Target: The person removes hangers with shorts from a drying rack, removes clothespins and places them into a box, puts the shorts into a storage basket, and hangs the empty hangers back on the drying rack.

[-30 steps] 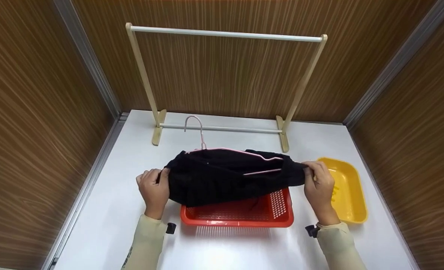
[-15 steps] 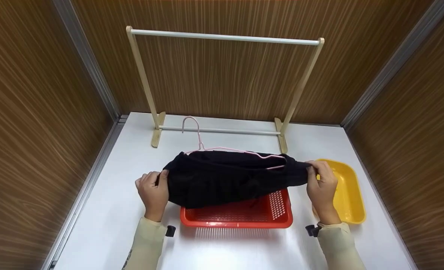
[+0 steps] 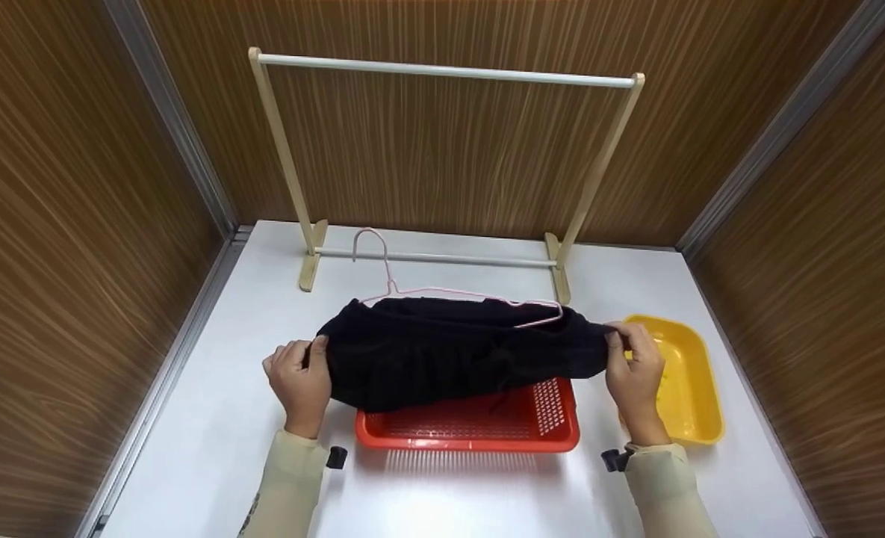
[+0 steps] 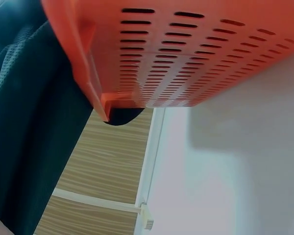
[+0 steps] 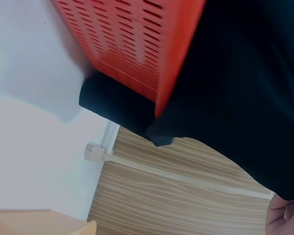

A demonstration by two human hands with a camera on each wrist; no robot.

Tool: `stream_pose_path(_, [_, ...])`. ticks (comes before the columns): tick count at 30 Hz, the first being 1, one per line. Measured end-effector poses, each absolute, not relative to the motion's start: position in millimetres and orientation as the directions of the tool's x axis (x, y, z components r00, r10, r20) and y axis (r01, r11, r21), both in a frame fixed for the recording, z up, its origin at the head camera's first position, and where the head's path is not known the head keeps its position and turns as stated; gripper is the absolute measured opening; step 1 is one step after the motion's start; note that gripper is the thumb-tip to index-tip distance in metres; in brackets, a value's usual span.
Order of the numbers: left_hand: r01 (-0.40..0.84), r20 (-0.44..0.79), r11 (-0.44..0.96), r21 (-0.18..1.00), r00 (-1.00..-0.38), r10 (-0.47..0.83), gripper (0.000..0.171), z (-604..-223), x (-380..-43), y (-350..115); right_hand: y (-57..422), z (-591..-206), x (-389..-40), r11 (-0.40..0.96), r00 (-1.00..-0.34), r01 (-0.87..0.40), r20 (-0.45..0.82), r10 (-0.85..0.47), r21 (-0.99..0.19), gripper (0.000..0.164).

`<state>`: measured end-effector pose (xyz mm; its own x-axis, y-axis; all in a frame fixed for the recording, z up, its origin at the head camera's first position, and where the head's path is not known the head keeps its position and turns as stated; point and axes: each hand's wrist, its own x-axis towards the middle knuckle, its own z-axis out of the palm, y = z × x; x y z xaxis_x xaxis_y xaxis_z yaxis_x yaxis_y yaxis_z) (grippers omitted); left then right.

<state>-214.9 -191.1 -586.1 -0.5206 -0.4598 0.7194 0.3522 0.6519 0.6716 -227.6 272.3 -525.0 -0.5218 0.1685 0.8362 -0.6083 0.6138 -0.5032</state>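
A black garment [image 3: 427,359] is stretched sideways between both hands over a red basket [image 3: 468,444]. My left hand [image 3: 300,381] pinches its left end, thumb on top. At the other end my right hand [image 3: 634,373] pinches the cloth between thumb and fingers. A pink hanger [image 3: 449,291] lies partly inside the garment; its hook stands out at the upper left, and its right shoulder shows over the opening. In the right wrist view, dark cloth [image 5: 235,98] drapes past the basket's rim [image 5: 179,54]. The left wrist view shows the cloth [image 4: 34,127] beside the basket's slotted wall [image 4: 176,54].
Behind the basket stands a clothes rack [image 3: 442,70] with a white rail and wooden legs. A yellow tray [image 3: 700,388] sits to the right, next to my right hand. Wood-grain panels [image 3: 442,164] enclose the white table [image 3: 210,418] on three sides.
The hanger has shifted slightly left, and its right end now shows more above the cloth. Both hands keep their hold on the garment, with little movement.
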Motion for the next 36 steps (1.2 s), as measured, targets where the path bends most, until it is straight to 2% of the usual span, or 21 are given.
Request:
stream_pose_path(8, [0.3, 0.694, 0.662, 0.686, -0.542, -0.474, 0.036, -585.7, -213.7, -186.0, 279.1, -552.8, -235.6, 0.642, -0.581, -0.599, 0.811, 0.063, -0.479, 0.017])
stream_pose_path(24, [0.29, 0.636, 0.611, 0.737, -0.604, -0.48, 0.034, -580.7, -212.5, -174.4, 259.4, -563.2, -231.1, 0.617, -0.631, -0.638, 0.772, -0.075, -0.461, 0.026])
stream_pose_path(29, [0.297, 0.62, 0.592, 0.749, -0.631, -0.467, 0.031, -578.9, -212.1, -173.9, 253.2, -563.2, -229.5, 0.622, -0.661, -0.638, 0.737, -0.14, -0.454, 0.027])
stream_pose_path(36, [0.309, 0.614, 0.596, 0.741, -0.671, -0.415, 0.026, -575.4, -214.0, -168.1, 238.3, -573.9, -225.8, 0.558, -0.697, -0.671, 0.672, -0.25, -0.489, 0.027])
